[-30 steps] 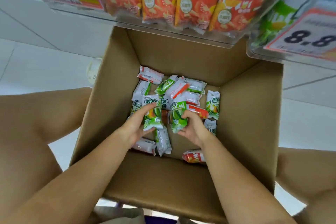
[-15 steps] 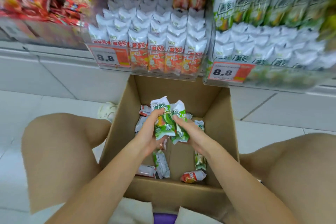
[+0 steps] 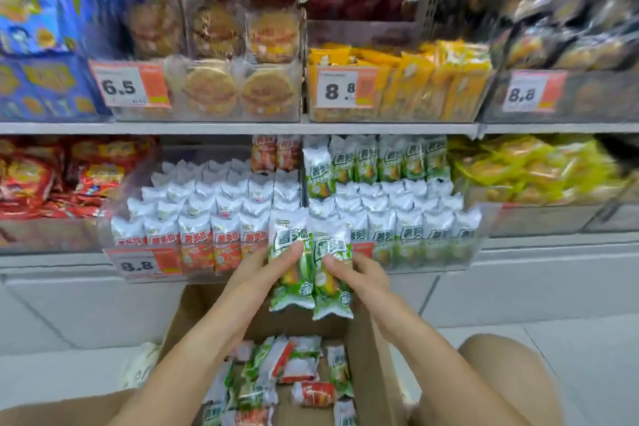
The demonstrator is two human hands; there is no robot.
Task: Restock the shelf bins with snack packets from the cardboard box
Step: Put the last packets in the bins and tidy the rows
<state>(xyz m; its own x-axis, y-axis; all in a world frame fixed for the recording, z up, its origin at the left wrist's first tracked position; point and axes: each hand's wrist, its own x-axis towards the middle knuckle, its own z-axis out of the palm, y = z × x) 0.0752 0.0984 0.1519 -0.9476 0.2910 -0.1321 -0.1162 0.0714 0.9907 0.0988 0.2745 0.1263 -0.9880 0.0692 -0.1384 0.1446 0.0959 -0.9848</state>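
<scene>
My left hand [image 3: 257, 270] grips one green-and-white snack packet [image 3: 289, 264] and my right hand [image 3: 359, 273] grips another [image 3: 331, 273]. Both packets are upright, side by side, raised in front of the lowest shelf. Right behind them stand two clear bins: the left bin [image 3: 207, 235] with rows of red-fronted packets, the right bin [image 3: 415, 228] with rows of green ones. Below my arms the open cardboard box [image 3: 373, 356] holds several loose red and green packets [image 3: 294, 370].
Orange price tags reading 8.8 [image 3: 143, 263] hang on the bin fronts. Red packets fill the bin at far left [image 3: 52, 180], yellow ones the bin at right [image 3: 532, 173]. An upper shelf [image 3: 242, 128] carries cakes and yellow packets. My bare knees flank the box.
Both hands have lifted a green packet each out of the box up to the shelf bins. My view has tilted up from the box to the shelves.
</scene>
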